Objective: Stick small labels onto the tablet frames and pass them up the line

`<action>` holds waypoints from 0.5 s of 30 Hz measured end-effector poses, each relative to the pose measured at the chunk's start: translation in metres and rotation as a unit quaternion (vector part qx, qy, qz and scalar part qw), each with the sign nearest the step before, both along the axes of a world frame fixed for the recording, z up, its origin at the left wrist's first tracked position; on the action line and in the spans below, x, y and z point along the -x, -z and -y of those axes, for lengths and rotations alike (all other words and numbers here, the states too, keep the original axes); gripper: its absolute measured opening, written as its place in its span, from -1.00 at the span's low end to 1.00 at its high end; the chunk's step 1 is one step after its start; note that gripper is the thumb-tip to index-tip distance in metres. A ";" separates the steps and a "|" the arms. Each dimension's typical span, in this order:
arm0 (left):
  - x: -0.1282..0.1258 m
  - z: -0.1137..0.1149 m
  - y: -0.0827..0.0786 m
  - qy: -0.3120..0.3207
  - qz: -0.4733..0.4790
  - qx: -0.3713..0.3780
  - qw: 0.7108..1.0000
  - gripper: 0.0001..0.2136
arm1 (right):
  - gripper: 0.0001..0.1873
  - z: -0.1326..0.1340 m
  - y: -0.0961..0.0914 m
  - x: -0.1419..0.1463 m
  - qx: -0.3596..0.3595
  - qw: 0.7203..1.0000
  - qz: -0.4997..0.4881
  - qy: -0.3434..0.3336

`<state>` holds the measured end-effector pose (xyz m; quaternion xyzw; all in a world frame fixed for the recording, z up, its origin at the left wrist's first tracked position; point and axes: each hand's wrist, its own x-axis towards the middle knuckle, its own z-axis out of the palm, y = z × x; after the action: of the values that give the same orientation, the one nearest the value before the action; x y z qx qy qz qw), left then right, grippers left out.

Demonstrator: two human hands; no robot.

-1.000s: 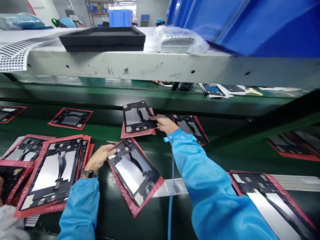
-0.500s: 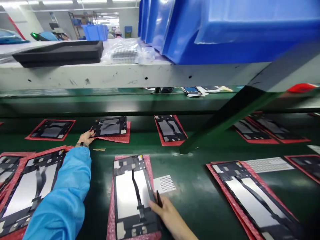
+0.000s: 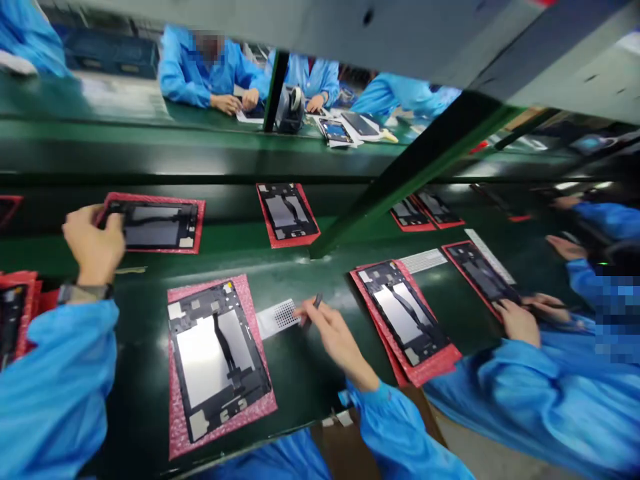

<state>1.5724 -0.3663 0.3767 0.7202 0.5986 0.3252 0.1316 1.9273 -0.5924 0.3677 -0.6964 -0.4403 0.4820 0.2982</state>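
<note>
My left hand reaches forward and grips the left edge of a black tablet frame on a red pad lying on the green belt. My right hand pinches a thin dark tool, its tip beside a small white perforated sticker sheet. Between my arms lies another tablet frame on a pink bubble-wrap pad, metal plate and black flex cable facing up. Neither hand touches it.
More frames on red pads lie along the belt. A green diagonal strut crosses the belt. A co-worker in blue works at my right; other people sit across the far belt.
The view dropped below the shelf and swung right. My left hand closed on the far frame's edge. My right hand left the near frame and moved right toward the sticker sheet with the tool.
</note>
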 end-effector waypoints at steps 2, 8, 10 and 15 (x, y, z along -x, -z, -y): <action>0.031 0.058 0.008 0.109 0.007 0.027 0.994 -0.65 | -0.39 -0.026 0.010 0.056 -0.002 1.000 -0.019 0.012; 0.093 0.230 0.039 0.393 -0.088 0.117 0.908 -0.64 | -0.43 -0.025 0.045 0.210 0.059 0.996 -0.067 -0.025; 0.098 0.241 0.058 0.396 -0.116 0.130 0.902 -0.63 | -0.46 -0.018 0.056 0.215 0.072 0.994 -0.076 -0.027; 0.090 0.220 0.099 0.401 -0.106 0.152 0.897 -0.64 | -0.60 -0.019 0.090 0.188 0.063 0.994 -0.049 -0.075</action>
<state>1.4821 -0.5864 0.2779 0.9007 0.3116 0.0719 0.2940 1.7393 -0.5731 0.2778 -0.6542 -0.4447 0.5636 0.2380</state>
